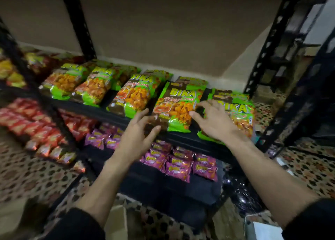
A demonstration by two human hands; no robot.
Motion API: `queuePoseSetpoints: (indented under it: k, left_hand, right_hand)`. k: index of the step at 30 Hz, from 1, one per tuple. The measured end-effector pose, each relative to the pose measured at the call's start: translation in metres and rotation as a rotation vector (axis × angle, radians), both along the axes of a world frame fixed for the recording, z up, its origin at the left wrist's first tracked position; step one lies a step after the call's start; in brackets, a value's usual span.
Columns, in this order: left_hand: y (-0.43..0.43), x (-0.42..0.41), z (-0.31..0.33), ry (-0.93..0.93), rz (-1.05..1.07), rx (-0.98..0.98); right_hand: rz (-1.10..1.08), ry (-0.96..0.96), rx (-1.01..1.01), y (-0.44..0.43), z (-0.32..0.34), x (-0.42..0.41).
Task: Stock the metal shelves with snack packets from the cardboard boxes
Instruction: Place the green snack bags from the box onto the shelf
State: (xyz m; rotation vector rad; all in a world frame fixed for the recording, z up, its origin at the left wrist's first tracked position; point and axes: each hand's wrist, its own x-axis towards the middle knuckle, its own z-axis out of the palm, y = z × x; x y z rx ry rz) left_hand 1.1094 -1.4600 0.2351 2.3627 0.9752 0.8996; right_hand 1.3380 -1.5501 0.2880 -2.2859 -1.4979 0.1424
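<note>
At 6 o'clock, nearest you, a cardboard box [117, 219] shows its flap between your dark sleeves [78, 225]. Just above, at 5 o'clock, purple packets [178, 167] sit in rows on the lower shelf, with red packets [34, 125] off at 9 o'clock. At the centre your left hand [137, 136] is released, fingers loosely straight, its thumb touching the lower left corner of a green BIKA packet [175, 103] that lies flat at the front edge of the metal shelf [101, 111]. At 3 o'clock your right hand [215, 120] rests on the end packet [243, 113], fingers spread and bent. Thumb and forefinger reach to the first packet's right edge, and through the blur you cannot tell whether they pinch it. Beyond, from 10 to 12 o'clock, 3 more green packets [94, 87] lead the row, others behind them, against the brown back panel [172, 40].
</note>
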Motion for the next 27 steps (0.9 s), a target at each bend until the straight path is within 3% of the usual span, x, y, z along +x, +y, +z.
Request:
queuePoseSetpoints:
  k: [5, 9, 13, 18, 22, 27]
  left_hand:
    - [-0.081, -0.075, -0.058, 0.025, 0.244, -0.159]
    - [-0.156, -0.136, -0.113, 0.096, 0.436, -0.324]
    - [-0.231, -0.193, -0.175, 0.043, 0.671, -0.601]
    - [-0.319, -0.241, -0.242, -0.057, 1.206, -0.966]
    - [-0.366, -0.258, -0.288, -0.208, 1.555, -1.074]
    - [-0.383, -0.265, -0.352, -0.443, 1.534, -1.461]
  right_hand:
    - [0.254, 0.031, -0.023, -0.017, -0.036, -0.068]
    - [0.427, 0.077, -0.154, -0.027, -0.086, -0.127]
    - [0.595, 0.116, -0.359, -0.038, -0.149, -0.184]
    - [0.745, 0.050, -0.623, -0.035, -0.231, -0.251]
    - [0.775, -0.004, -0.764, -0.019, -0.286, -0.290]
    - [0.724, -0.025, -0.745, 0.026, -0.357, -0.330]
